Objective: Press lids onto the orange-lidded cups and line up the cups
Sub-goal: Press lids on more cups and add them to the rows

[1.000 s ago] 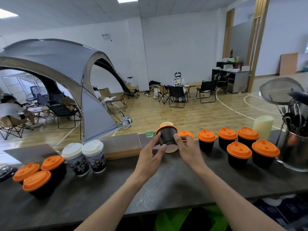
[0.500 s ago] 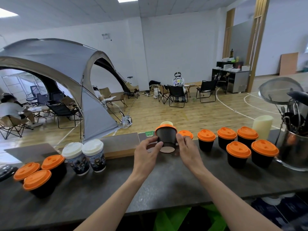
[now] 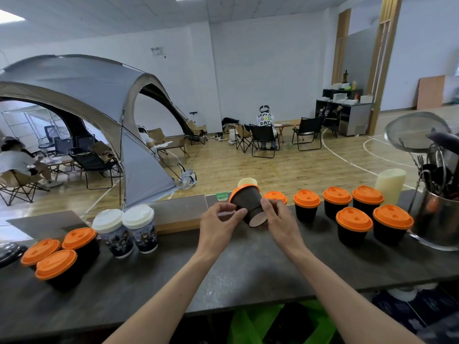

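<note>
Both hands are up at the middle of the dark grey stone-look counter (image 3: 248, 276). The left hand (image 3: 218, 224) has its fingertips curled in and pinching the side of a dark brown paper cup with an orange plastic lid (image 3: 247, 203), and the right hand (image 3: 280, 219) pinches it from the other side, fingers wrapped near the base. The cup is lifted and tipped over, so its pale round bottom faces back toward the camera at about 5 o'clock and the lid points away at about 11 o'clock.

Right behind the held cup, at 12 o'clock, a cream-coloured cup top (image 3: 247, 182) pokes up. Just at 3 o'clock of the right hand sits another orange-lidded dark cup (image 3: 275, 196), mostly hidden by the fingers. Further out toward 3 o'clock there's a bunch of five more orange-lidded dark cups (image 3: 352, 214), three in the back row and two in front, standing close together.

Past those, a pale yellow cylinder (image 3: 390, 186) stands beside a shiny steel utensil pot (image 3: 437, 219) stuffed with tools and a mesh strainer.

Over toward 9 o'clock of the left hand are two tall printed paper cups with white lids (image 3: 129, 232), touching each other, next to a brown wooden board (image 3: 178, 212). Way out at 8 o'clock, three more orange-lidded dark cups (image 3: 59, 256) cluster near the counter's left end.
</note>
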Motion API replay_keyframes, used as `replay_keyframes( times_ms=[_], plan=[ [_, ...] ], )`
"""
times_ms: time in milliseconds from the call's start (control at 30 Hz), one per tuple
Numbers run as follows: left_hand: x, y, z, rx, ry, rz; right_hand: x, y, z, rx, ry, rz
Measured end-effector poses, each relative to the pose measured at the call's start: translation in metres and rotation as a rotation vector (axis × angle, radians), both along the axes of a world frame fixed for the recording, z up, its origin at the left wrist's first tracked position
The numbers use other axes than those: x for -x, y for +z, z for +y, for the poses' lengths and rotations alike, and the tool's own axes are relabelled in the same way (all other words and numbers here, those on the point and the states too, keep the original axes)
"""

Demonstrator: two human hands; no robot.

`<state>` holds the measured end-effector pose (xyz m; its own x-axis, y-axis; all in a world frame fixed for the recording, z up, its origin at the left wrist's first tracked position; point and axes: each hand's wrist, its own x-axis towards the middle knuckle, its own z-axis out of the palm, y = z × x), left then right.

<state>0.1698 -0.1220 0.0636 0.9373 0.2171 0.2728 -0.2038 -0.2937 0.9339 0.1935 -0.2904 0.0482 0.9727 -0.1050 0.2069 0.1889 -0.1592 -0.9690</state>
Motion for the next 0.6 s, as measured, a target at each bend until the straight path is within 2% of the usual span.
replay_keyframes(
  times_ms=[233,433,600],
  plan=[
    [0.003,0.001,-0.002,-0.045,0.029,-0.069,0.004,-0.007,-0.001,0.068,0.020,-0.032],
    [0.001,-0.006,-0.007,-0.094,0.017,-0.110,0.004,-0.011,-0.010,0.035,0.049,-0.019],
    [-0.005,-0.014,-0.019,-0.123,-0.038,-0.118,0.004,-0.015,-0.027,-0.011,-0.023,-0.070]
  ],
)
